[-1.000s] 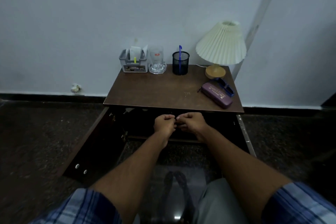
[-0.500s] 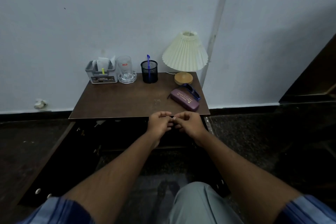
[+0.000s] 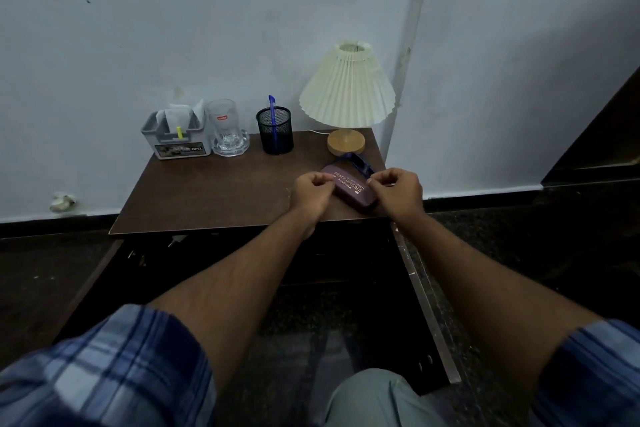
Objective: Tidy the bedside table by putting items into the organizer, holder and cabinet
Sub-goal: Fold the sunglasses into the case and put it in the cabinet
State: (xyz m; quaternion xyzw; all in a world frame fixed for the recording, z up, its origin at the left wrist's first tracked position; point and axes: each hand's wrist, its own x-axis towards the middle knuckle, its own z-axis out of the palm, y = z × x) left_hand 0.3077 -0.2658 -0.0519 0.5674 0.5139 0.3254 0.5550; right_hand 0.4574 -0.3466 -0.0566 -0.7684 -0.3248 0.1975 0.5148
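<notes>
- Your left hand [image 3: 313, 192] is curled tight at the left end of the purple spectacle case [image 3: 349, 188], right of frame centre.
- Your right hand [image 3: 398, 191] is curled over the case's other end. I can't tell whether either hand actually has hold of it.
- The case lies slantwise on the bedside table [image 3: 214, 191], close to the front edge.
- Blue glasses [image 3: 356, 162] peek out just behind the case, in front of the lamp [image 3: 347, 90].
- Going left along the back edge there is a black mesh holder [image 3: 275, 137] with a blue pen [image 3: 272, 109] upright in it, then a glass mug [image 3: 227, 132], then the grey organizer [image 3: 176, 144] with papers inside.
- Below the tabletop, the cabinet [image 3: 207, 248] stands open, and its door [image 3: 88, 288] is swung toward lower left.
</notes>
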